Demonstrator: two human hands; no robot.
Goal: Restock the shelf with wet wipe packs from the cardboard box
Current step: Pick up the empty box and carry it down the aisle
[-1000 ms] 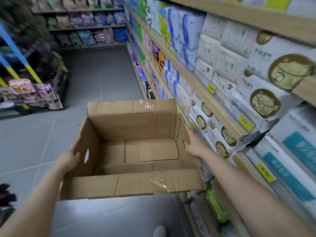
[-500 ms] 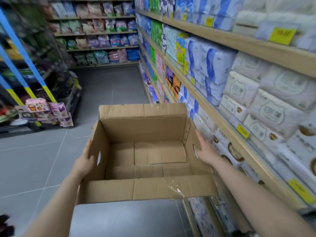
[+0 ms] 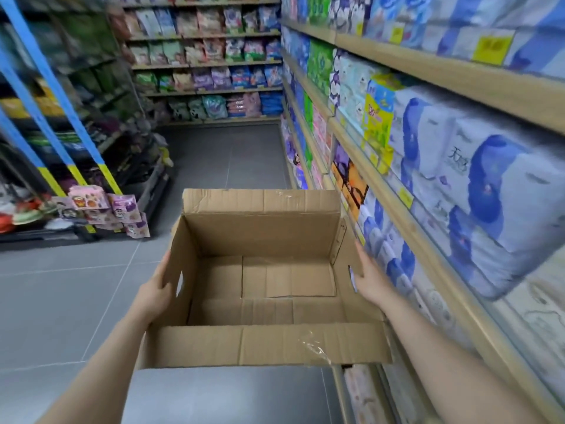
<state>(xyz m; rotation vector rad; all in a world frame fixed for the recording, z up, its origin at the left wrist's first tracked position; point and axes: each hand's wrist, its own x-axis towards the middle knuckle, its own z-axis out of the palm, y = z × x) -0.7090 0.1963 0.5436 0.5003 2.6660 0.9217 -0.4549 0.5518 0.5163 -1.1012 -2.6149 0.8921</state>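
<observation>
Between the two hands, near centre of the aisle, the cardboard box (image 3: 263, 280) is held level at about waist height, flaps open, w/ nothing visible inside but its folded bottom panels. Left hand (image 3: 156, 290) is flat against the left wall beside the cut-out handle, fingers held together and wrapped toward the box edge; right hand (image 3: 368, 278) presses the right wall by the other cut-out, fingers together, tips hidden behind the cardboard. No wet wipe packs show in the box; which packs on the shelf (image 3: 382, 175) at right are the restocked ones cannot be told at this res.

Step in hand, as judged: stocking looks complete, since the box is bare; the person is carrying the spent box off along the aisle floor (image 3: 220, 160).

Next move, as judged: keep both palms squeezing inward so the light, floppy box does not sag; clear the shelf edge on the right side.

Diff vs. earlier frames: view has tilted up and faces further down the aisle, so the far shelving shows in full; the low brown-and-white packs at near right have left the view. Hand placement on both walls is unchanged
</observation>
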